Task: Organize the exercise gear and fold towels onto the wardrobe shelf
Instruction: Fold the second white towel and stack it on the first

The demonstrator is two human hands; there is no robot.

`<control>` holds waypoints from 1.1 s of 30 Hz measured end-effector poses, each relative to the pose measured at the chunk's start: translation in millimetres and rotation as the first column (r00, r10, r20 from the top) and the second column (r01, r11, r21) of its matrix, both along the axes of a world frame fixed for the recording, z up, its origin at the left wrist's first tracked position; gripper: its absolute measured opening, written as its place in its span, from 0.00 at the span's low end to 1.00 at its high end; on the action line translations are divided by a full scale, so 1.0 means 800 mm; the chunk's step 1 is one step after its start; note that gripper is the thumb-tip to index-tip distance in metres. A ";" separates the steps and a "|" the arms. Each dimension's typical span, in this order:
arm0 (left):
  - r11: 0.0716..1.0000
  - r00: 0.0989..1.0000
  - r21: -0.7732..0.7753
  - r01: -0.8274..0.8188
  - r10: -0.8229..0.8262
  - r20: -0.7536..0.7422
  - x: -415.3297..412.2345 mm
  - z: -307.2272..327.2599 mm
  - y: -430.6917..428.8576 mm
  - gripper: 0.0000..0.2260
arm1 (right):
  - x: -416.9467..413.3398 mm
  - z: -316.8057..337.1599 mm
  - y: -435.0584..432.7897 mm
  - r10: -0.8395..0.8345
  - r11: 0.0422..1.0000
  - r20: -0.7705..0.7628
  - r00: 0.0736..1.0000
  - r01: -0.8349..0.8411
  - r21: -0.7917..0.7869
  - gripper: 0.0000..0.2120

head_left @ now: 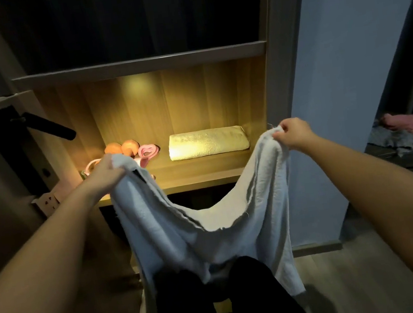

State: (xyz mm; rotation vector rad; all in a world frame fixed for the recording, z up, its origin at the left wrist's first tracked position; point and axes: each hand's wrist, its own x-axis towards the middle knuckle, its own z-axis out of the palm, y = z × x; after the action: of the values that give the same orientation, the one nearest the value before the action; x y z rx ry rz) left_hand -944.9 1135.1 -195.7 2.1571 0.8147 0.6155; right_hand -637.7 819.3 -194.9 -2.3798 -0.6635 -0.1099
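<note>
White towel (pixel 211 235) sags btwn 2 hands: L hand (pixel 106 170) & R hand (pixel 293 133) each pinch a top corner.

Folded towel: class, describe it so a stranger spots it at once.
Find the lit wooden wardrobe shelf. On its right half lies the folded towel, a pale yellow block. Orange balls and pink gear sit left of it; the white towel hangs unfolded.

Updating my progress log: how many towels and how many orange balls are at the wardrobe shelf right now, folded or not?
Towels, folded (yellow towel on the shelf): 1
Towels, unfolded (white towel gripped by left hand and right hand): 1
orange balls: 2
Total: 4
The pink gear is partly hidden, so left out.
</note>
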 end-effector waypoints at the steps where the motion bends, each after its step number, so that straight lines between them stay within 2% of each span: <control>1: 0.998 0.998 0.032 -0.060 0.060 0.021 -0.009 -0.001 0.012 0.10 | 0.009 0.003 -0.008 -0.042 0.999 0.010 0.999 0.042 0.002 0.06; 2: 0.986 0.988 0.064 -0.154 0.153 0.026 -0.018 0.000 0.024 0.09 | 0.017 0.005 -0.016 -0.087 0.996 0.021 0.996 0.087 0.011 0.06; 3: 0.956 0.960 0.095 -0.279 0.278 0.021 -0.027 0.003 0.035 0.12 | 0.024 0.007 -0.025 -0.137 0.990 0.027 0.990 0.137 0.024 0.07; 5: 0.845 0.851 0.104 -0.525 0.523 0.048 -0.048 0.005 0.051 0.17 | 0.040 0.008 -0.045 -0.249 0.966 0.004 0.969 0.248 0.069 0.08; 7: 0.773 0.775 0.072 -0.631 0.623 0.103 -0.067 0.006 0.058 0.15 | 0.053 0.008 -0.062 -0.329 0.938 -0.033 0.944 0.331 0.105 0.09; 12: 0.738 0.711 -0.003 -0.675 0.651 0.265 -0.066 0.030 0.054 0.12 | 0.054 0.027 -0.058 -0.392 0.898 -0.019 0.920 0.387 0.211 0.13; 15: 0.741 0.704 -0.017 -0.671 0.644 0.299 -0.058 0.045 0.050 0.12 | 0.047 0.037 -0.052 -0.395 0.897 -0.038 0.918 0.394 0.201 0.13; 18: 0.745 0.676 -0.023 -0.666 0.617 0.402 -0.055 0.057 0.057 0.11 | 0.047 0.050 -0.050 -0.395 0.848 -0.008 0.919 0.368 0.382 0.12; 19: 0.730 0.678 -0.018 -0.683 0.644 0.355 -0.056 0.057 0.062 0.12 | 0.051 0.049 -0.052 -0.407 0.845 -0.018 0.913 0.384 0.372 0.12; 21: 0.714 0.700 0.001 -0.700 0.685 0.201 -0.061 0.051 0.063 0.15 | 0.051 0.038 -0.057 -0.422 0.879 -0.078 0.903 0.429 0.210 0.13; 22: 0.719 0.706 0.004 -0.695 0.682 0.191 -0.059 0.049 0.064 0.14 | 0.049 0.036 -0.058 -0.418 0.886 -0.091 0.904 0.427 0.181 0.13; 24: 0.727 0.699 -0.006 -0.687 0.663 0.268 -0.054 0.049 0.058 0.11 | 0.043 0.037 -0.055 -0.387 0.879 -0.064 0.920 0.389 0.276 0.11; 26: 0.708 0.655 -0.064 -0.704 0.681 0.326 -0.048 0.049 0.060 0.12 | 0.046 0.038 -0.054 -0.408 0.835 -0.038 0.912 0.390 0.388 0.10; 30: 0.696 0.687 -0.022 -0.718 0.713 0.143 -0.053 0.026 0.061 0.16 | 0.049 0.015 -0.060 -0.435 0.845 -0.121 0.892 0.451 0.287 0.14; 33: 0.703 0.698 -0.024 -0.711 0.709 0.100 -0.050 0.015 0.062 0.16 | 0.045 0.002 -0.053 -0.423 0.850 -0.171 0.890 0.455 0.266 0.16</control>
State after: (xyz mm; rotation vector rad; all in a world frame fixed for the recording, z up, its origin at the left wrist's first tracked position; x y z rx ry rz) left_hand -984.8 1184.4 -183.9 1.7440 1.6159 1.1079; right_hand -601.7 776.8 -193.3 -2.1780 -0.0295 -0.2598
